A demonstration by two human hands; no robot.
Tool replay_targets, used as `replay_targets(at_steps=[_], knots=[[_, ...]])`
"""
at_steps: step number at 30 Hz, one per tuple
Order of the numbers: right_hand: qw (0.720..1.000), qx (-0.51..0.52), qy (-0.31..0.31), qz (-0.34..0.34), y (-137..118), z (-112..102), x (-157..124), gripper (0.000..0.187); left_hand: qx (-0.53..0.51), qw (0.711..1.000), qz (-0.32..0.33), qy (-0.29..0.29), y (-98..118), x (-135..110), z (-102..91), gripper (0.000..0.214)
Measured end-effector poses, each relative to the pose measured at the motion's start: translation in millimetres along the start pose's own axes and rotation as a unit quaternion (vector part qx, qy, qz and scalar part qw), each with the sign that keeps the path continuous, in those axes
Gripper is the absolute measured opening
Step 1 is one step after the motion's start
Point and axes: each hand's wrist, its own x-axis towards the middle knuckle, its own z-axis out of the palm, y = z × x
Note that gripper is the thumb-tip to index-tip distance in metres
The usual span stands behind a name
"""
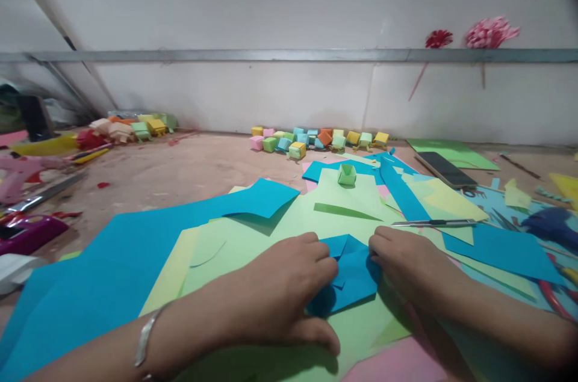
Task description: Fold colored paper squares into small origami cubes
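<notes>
A folded piece of blue paper (354, 277) lies on light green sheets, with creased flaps meeting near its middle. My left hand (293, 280) is on its left side, fingers curled over the paper and thumb lower down, apart from the fingers. At the right edge of the same paper, the bent fingers of my right hand (406, 255) close on it; their tips are partly hidden. Just beyond the hands, a narrow dark green strip (347, 211) and a small open green paper box (347, 175) rest on a pale green sheet (293, 231).
A slim cutter knife (433, 223) lies beyond my right hand. Large blue paper (126, 255) spreads to the left. Several small coloured paper cubes (316, 140) line the wall. A phone (445, 169) lies at right, a pink glue gun (22, 171) and purple tool (34, 233) at left.
</notes>
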Motion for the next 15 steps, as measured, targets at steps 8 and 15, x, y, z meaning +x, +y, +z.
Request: replay_targets(at_steps=[8,15], knots=[[0.998,0.017,-0.021,-0.057,6,-8,-4,0.016,-0.019,0.999,-0.041,-0.021,6,10,17.8,0.025],[0.996,0.069,-0.034,-0.049,9,-17,-6,0.021,-0.086,0.988,-0.104,0.07,2,15,34.5,0.028]])
